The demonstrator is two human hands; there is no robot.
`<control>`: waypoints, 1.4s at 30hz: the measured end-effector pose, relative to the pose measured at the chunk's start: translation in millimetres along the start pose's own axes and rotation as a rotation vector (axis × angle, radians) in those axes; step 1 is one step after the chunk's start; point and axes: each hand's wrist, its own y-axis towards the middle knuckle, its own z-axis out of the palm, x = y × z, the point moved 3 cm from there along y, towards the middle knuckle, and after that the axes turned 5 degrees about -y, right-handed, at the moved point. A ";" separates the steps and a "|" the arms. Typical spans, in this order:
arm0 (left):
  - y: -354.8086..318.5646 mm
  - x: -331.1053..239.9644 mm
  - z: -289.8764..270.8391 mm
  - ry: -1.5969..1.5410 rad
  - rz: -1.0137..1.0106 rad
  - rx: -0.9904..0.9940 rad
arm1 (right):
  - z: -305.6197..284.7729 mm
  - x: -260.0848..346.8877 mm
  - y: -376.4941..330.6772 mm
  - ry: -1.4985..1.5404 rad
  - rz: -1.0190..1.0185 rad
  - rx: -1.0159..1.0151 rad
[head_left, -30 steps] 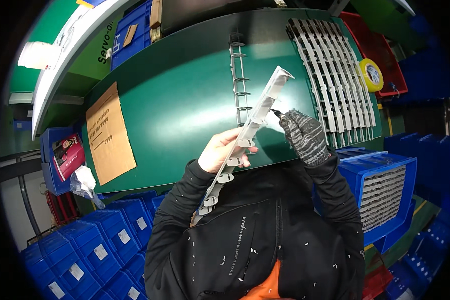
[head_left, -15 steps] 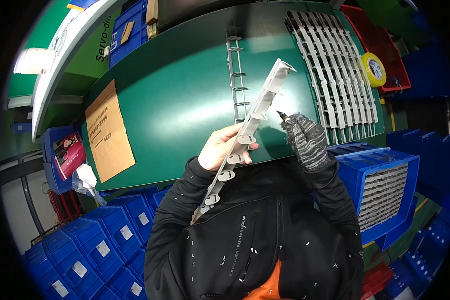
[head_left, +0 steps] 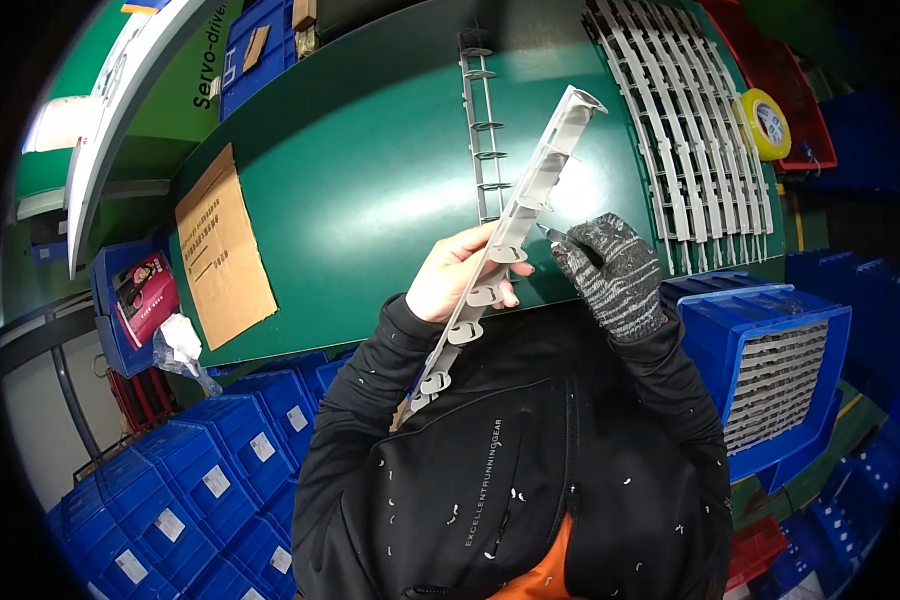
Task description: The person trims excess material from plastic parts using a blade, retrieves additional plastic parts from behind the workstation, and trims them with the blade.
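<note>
A long light-grey plastic strip point(head_left: 537, 190) with rounded tabs along it is in my bare left hand point(head_left: 458, 272), fingers closed around its middle. It slants from near my jacket up over the table. My right hand point(head_left: 615, 275), in a dark grey knitted glove, is closed on a small pointed knife-like tool point(head_left: 550, 233). Its tip is close to the strip's edge, just above my left hand; whether it touches I cannot tell. A second grey strip point(head_left: 483, 125) lies on the green table point(head_left: 360, 190) beyond my hands, its near end hidden behind the held one.
Several grey strips lie side by side point(head_left: 685, 130) at the right, beside a yellow tape roll point(head_left: 767, 125) and red tray point(head_left: 805, 125). A blue crate point(head_left: 840, 390) of strips stands below. Cardboard point(head_left: 225, 255) lies left; blue bins point(head_left: 205, 450) are stacked lower left.
My right hand has brought the pointed tool left, closer to the strip. The view has shifted slightly; my left hand still grips the strip at about the same place.
</note>
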 end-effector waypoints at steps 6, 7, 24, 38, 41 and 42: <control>0.9 0.5 0.5 0.018 -0.005 -0.002 | 5.7 1.5 -1.9 -0.019 -0.058 0.009; 1.1 0.6 0.3 0.023 -0.008 0.001 | 6.9 2.5 -1.8 -0.036 -0.072 0.003; -4.2 -2.7 4.7 -0.015 -0.038 -0.001 | -6.9 -10.3 17.9 0.048 0.086 0.068; 9.9 7.3 12.1 -0.108 -0.073 0.188 | 8.2 -19.2 17.3 1.107 0.377 0.159; 9.8 5.0 14.4 -0.061 -0.297 0.115 | 12.8 -18.9 20.2 1.437 0.324 0.222; 9.3 1.7 4.0 0.034 -0.158 0.181 | 3.4 -25.3 25.0 1.475 0.259 0.151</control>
